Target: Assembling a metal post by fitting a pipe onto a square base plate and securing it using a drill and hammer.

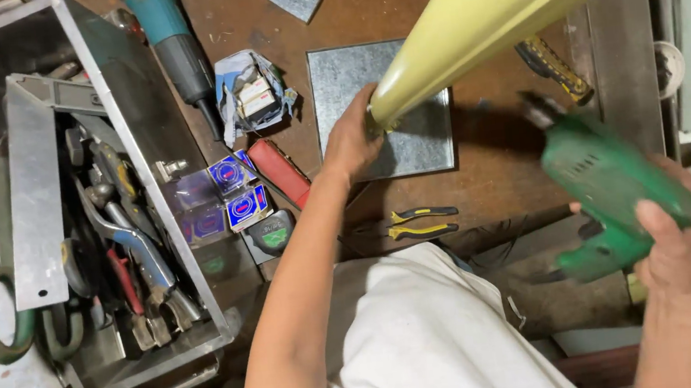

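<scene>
At the far left, an open metal toolbox [137, 114] holds pliers, wrenches and a flat metal plate [33, 195]. Just right of it, small blue-and-red boxes [247, 205] and a tape measure [274, 235] lie on the brown worktop [498, 159], with a teal angle grinder [172, 40] above them and a red utility knife [282, 171] beside them.

The left hand [350, 140] is at centre, its grip clenched around the lower end of a pale yellow tube [497, 3]. The tube end rests on a square grey metal sheet [426, 137] and slants up toward the top right corner. Yellow-handled pliers [422, 222] lie just below the sheet.

The right hand [677, 247] is at the right, its grip grasping the handle of a green power drill [614, 189]. The drill is blurred, held above the worktop, apart from the tube, its nose directed toward the upper left.
</scene>
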